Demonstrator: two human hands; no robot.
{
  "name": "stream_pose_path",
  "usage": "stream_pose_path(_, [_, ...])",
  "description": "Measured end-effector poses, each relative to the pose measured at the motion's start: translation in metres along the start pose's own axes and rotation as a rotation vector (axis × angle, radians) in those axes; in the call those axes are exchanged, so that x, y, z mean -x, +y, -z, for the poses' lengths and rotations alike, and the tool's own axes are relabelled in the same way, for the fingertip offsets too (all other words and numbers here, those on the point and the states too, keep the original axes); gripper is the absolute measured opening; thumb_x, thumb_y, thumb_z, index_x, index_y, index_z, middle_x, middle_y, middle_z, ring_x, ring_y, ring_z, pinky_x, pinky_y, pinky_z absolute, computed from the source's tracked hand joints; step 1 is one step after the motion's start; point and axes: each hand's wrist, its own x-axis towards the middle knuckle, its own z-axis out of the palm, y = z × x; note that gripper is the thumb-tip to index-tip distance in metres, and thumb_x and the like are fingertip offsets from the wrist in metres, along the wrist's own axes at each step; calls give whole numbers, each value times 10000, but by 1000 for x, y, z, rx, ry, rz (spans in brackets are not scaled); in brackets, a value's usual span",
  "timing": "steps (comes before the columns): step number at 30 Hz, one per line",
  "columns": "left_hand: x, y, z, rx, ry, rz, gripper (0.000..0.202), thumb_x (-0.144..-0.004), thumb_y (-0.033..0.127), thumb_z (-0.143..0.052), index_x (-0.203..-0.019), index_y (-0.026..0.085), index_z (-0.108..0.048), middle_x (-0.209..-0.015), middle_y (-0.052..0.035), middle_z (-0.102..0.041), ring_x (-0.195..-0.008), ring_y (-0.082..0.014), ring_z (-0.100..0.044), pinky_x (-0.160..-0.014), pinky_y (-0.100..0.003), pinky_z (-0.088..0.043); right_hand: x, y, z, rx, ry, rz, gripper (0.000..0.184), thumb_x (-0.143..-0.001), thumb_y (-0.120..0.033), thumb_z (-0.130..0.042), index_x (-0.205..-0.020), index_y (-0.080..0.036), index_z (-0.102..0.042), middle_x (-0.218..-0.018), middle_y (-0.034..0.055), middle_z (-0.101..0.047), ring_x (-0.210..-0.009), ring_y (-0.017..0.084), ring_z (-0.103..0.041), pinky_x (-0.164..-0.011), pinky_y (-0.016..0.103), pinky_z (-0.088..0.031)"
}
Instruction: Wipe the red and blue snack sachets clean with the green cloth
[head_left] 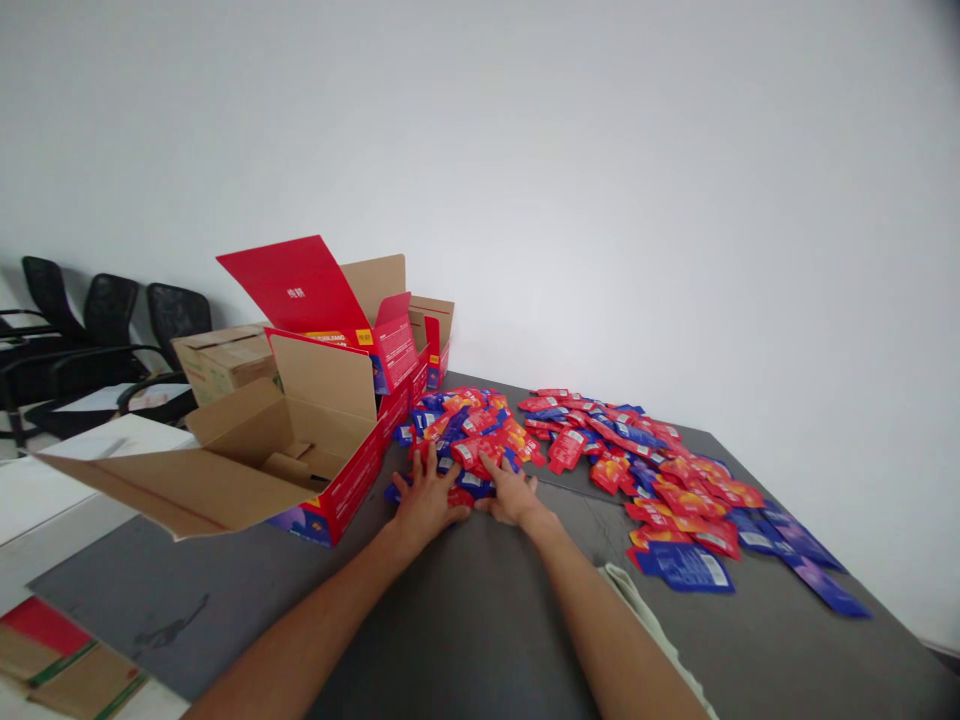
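Both my hands rest side by side against the near edge of a heap of red and blue packets point(480, 424) on the dark grey table point(465, 610). My left hand point(429, 497) has its fingers spread over the packets on the left. Opposite it, my right hand point(511, 493) lies with fingers apart on the packets' right front. Neither hand is closed round a packet. A red cardboard box point(358, 490) stands open just left of my left hand, its flaps folded outward; brown cardboard shows inside.
Right of the heap spreads a second, longer pile of packets point(675, 480). More red boxes point(397, 350) stand behind the open one. A pale cloth point(637, 600) lies beside my right forearm. Black chairs point(178, 318) and a brown carton point(229, 365) are at left; a white wall closes the back.
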Motion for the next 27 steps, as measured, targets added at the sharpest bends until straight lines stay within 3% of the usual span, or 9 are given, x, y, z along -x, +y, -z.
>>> stream_pose_path(12, [-55, -14, 0, 6, -41, -24, 790, -756, 546, -702, -1466, 399, -386, -1651, -137, 97, -1464, -496, 89, -1038, -765, -182, -51, 3, 1, -12, 38, -5, 950, -796, -440, -712, -1531, -477, -110, -1627, 102, -177, -1444, 463, -211, -1079, 687, -138])
stream_pose_path(20, [-76, -25, 1, -15, -56, -53, 828, -743, 534, -718, -1477, 418, -353, -1654, -125, 88, -1470, -496, 15, -1070, -731, -173, -66, 1, 4, -41, 32, -10, 913, -809, -442, -688, -1532, -469, -129, -1624, 112, -169, -1438, 464, -228, -1073, 682, -173])
stream_pose_path(27, [-92, -28, 7, -43, -66, -21, 797, -718, 487, -742, -1442, 407, -418, -1657, -130, 15, -1482, -463, -7, -1106, -696, -127, -81, -4, 6, -65, 36, -26, 911, -814, -462, -675, -1535, -462, -118, -1624, 124, -162, -1433, 471, -236, -1066, 685, -181])
